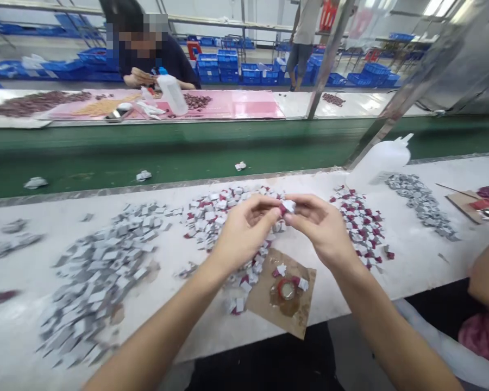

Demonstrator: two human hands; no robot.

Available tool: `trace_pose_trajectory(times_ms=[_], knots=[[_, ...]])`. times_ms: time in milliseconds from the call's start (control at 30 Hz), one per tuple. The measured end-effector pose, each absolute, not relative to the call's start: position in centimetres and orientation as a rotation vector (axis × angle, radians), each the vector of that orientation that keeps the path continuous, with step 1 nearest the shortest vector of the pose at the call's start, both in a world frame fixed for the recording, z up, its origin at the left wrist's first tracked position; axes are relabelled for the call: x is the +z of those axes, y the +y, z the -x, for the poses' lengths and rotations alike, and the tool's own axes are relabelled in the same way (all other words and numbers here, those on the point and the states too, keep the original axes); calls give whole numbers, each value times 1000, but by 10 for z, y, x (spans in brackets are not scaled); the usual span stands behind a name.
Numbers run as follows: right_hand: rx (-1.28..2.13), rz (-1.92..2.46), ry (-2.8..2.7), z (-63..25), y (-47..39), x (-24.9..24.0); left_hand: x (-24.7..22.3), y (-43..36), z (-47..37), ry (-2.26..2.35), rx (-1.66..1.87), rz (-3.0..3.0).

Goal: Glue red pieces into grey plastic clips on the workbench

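Observation:
A small grey and dark red piece (pixel 287 206) is pinched between my two hands, above the middle of the white table. My left hand (pixel 248 228) has its thumb and fingertips closed on the red side. On the grey side, my right hand (pixel 320 222) grips with thumb and forefinger. Beneath and behind them spreads a pile of grey and red pieces (pixel 206 212). Nearer me lies a brown cardboard sheet (pixel 299 320) bearing a small red-rimmed round dish (pixel 286 290) with brown liquid around it and a few pieces beside it.
Grey pieces (pixel 101 266) are heaped at left, red and grey ones (pixel 361 225) at right. A white bottle (pixel 381 163) stands by a metal post. Beyond the green belt (pixel 187 152) a person works; another person's arm is at far right.

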State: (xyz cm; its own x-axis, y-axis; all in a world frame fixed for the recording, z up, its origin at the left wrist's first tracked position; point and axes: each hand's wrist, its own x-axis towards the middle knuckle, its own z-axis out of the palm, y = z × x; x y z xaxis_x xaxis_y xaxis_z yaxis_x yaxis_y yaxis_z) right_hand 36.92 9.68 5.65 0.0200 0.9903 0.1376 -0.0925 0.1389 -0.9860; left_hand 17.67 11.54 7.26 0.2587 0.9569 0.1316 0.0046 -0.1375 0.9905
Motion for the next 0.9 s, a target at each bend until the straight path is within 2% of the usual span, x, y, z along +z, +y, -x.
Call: trace_pose_trajectory(times_ms=[200, 367, 500, 600, 667, 767, 900], knots=[[1169, 1146, -1289, -365, 3, 52, 58, 9, -180, 994, 1084, -1048], [1111, 1226, -1371, -359, -39, 40, 45, -44, -173, 983, 1074, -763], [1306, 1138, -1441, -356, -53, 39, 40, -67, -162, 1013, 1134, -822], [1332, 1156, -1521, -357, -60, 39, 39, -83, -145, 1114, 1057, -990], [1257, 1215, -1584, -363, -63, 39, 37, -90, -121, 1327, 963, -1241], [986, 1350, -1603, -384, -63, 34, 30, -96, -66, 1926, 813, -1632], [759, 1539, -1422, -411, -63, 22, 21, -101, 4, 2527, 458, -1730]])
